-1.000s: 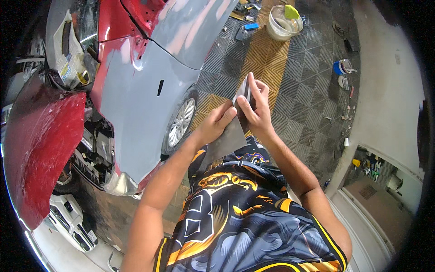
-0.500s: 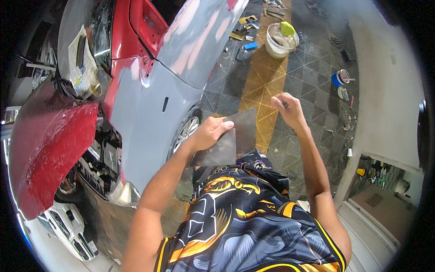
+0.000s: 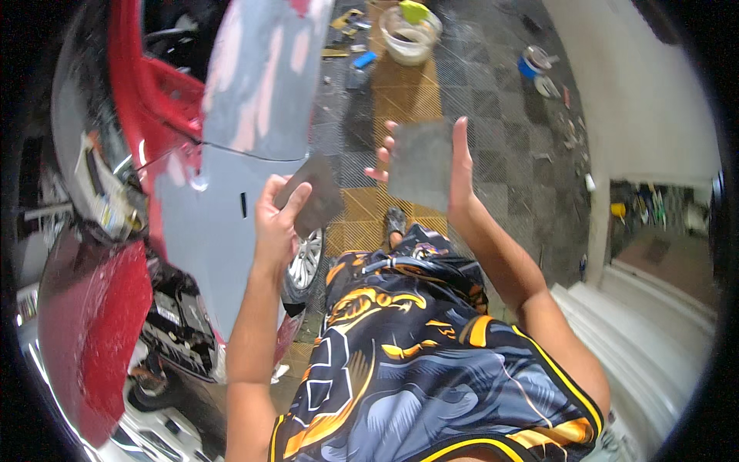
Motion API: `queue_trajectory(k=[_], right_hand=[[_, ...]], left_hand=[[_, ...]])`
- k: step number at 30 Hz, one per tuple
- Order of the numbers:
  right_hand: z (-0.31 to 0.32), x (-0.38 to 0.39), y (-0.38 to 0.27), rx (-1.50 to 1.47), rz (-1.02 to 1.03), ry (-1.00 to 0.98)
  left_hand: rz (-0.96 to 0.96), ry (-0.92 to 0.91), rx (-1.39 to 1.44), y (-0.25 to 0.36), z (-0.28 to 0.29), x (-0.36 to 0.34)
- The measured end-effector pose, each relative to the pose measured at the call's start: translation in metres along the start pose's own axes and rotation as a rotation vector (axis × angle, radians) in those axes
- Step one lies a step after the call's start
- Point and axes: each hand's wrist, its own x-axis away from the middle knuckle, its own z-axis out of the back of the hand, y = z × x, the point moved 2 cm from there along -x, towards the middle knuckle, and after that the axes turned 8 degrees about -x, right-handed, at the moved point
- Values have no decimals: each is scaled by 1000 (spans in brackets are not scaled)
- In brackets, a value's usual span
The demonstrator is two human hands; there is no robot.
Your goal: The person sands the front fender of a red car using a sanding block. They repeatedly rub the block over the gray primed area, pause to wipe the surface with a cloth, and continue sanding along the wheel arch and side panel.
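My left hand (image 3: 279, 219) is closed on a dark grey square sheet of sandpaper (image 3: 319, 197), thumb on top, beside the car's grey-primed fender (image 3: 188, 231). My right hand (image 3: 460, 171) is raised over the floor with a second sandpaper sheet (image 3: 421, 163) lying against it. Its thumb stands up along one edge of the sheet, and the fingertips show spread past the opposite edge; the palm is mostly hidden. The two sheets are apart.
The car's grey door with pinkish patches (image 3: 262, 77), front wheel (image 3: 306, 263) and raised red hood (image 3: 115, 323) are at the left. A clear bucket (image 3: 408, 50) with a yellow-green cloth stands ahead. A blue tub (image 3: 531, 63) sits near the right wall (image 3: 616, 100).
The two sheets, previously together in my left hand, are now separated, one in each hand. My right hand has moved left and taken one. The view has shifted.
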Motion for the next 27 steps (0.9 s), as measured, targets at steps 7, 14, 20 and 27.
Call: queue_trajectory(k=[7, 14, 20, 27], right_hand=[[-27, -4, 9, -190, -132, 234], [-46, 22, 31, -201, -116, 322], [-62, 47, 42, 65, 92, 297], [-39, 51, 46, 387, 401, 70]], left_hand=[[-1336, -479, -1193, 47, -103, 33], [-1401, -680, -1184, 52, -116, 46], [-1428, -590, -1021, 45, -126, 60], [-1251, -297, -822, 51, -151, 30]])
